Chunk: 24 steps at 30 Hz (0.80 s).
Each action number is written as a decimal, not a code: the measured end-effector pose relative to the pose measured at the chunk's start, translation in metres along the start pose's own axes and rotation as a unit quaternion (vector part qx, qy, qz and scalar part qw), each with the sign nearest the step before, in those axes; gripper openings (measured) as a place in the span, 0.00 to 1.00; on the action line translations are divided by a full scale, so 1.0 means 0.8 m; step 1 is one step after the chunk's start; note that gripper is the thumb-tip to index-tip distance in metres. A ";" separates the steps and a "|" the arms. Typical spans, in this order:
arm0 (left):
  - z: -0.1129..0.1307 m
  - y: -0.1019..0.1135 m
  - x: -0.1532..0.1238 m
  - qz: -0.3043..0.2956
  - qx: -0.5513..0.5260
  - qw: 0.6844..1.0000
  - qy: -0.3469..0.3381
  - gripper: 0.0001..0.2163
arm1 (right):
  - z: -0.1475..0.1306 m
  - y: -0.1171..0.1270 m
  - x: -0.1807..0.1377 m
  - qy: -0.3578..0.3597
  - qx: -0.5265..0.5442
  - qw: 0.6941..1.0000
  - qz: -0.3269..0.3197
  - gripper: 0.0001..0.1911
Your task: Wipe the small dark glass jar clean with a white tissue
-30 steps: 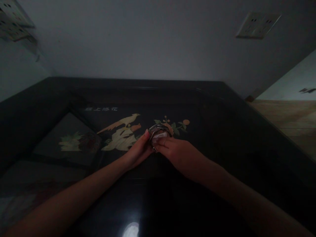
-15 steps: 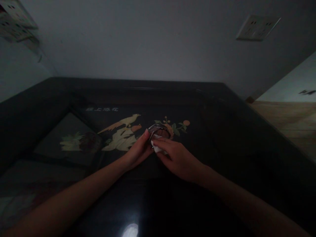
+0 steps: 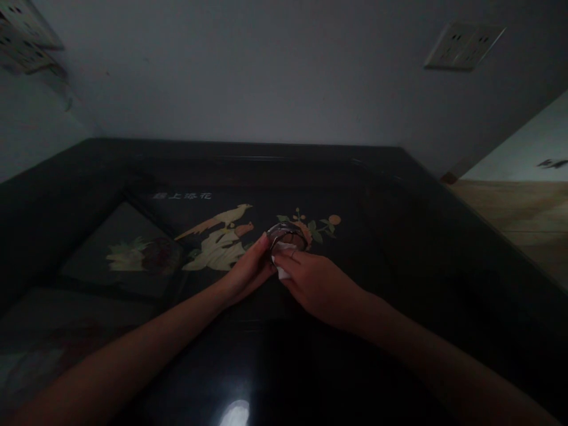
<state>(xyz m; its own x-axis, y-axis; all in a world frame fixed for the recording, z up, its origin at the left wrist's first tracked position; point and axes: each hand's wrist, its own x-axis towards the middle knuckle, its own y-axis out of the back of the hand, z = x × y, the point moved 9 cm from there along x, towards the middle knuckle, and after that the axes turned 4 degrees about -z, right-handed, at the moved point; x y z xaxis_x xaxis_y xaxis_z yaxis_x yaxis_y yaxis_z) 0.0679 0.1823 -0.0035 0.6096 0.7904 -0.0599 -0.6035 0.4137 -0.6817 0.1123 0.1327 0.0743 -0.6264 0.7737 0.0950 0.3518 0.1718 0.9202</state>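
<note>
My left hand is closed around the left side of a small, shiny round glass vessel, tilted so that its opening faces me. Dim light hides whether it is a cup or a bowl. My right hand pinches a crumpled white tissue and presses it against the near rim of the vessel, partly inside the opening. Both hands are above a glossy dark tabletop. The fingertips of my left hand are partly hidden behind the glass and tissue.
The tabletop bears an inlaid picture of a bird, flowers and characters. Behind stands a pale wall with a socket plate at right and more sockets at upper left. Wooden flooring shows at right.
My right hand and the tissue have shifted slightly against the vessel's near rim, and the fingers have turned a little. My left hand keeps its hold in nearly the same place.
</note>
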 end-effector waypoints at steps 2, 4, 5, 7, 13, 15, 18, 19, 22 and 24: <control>-0.001 0.003 0.001 0.004 -0.003 1.000 -0.002 0.20 | -0.007 -0.004 0.000 0.015 -0.106 0.994 -0.019 0.18; -0.003 0.005 0.001 0.007 -0.008 1.000 -0.002 0.20 | -0.012 -0.007 0.000 0.020 -0.199 0.980 -0.021 0.17; -0.005 0.007 0.002 0.009 -0.009 1.000 0.001 0.20 | -0.013 -0.007 0.000 0.020 -0.233 0.972 -0.020 0.16; -0.008 0.009 0.002 0.009 -0.009 1.000 0.011 0.20 | -0.015 -0.007 0.000 0.017 -0.264 0.964 -0.023 0.15; -0.009 0.007 0.001 -0.001 -0.008 1.000 0.013 0.22 | -0.012 0.000 -0.002 0.027 -0.144 0.988 -0.041 0.17; -0.006 0.004 0.000 -0.005 -0.001 1.000 0.011 0.23 | -0.008 0.004 -0.003 0.018 -0.061 0.997 -0.035 0.18; -0.004 0.000 -0.002 -0.001 -0.001 1.000 0.019 0.22 | 0.000 0.006 -0.003 0.003 0.068 0.998 -0.016 0.20; -0.003 -0.001 -0.002 0.003 -0.004 1.000 0.022 0.22 | 0.003 0.007 -0.003 -0.002 0.101 0.995 -0.002 0.21; -0.001 -0.001 -0.002 0.010 -0.020 0.999 0.028 0.21 | 0.007 0.008 -0.003 -0.013 0.141 0.990 0.029 0.25; -0.002 -0.002 -0.002 0.010 -0.030 0.999 0.035 0.21 | 0.003 0.004 -0.002 -0.004 0.115 0.993 0.013 0.26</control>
<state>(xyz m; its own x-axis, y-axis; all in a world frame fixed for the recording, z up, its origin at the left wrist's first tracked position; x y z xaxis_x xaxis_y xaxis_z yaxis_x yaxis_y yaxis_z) 0.0687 0.1799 -0.0032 0.6335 0.7641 -0.1222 -0.5850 0.3695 -0.7220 0.1162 0.1332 0.0762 -0.6101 0.7842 0.1131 0.5181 0.2868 0.8058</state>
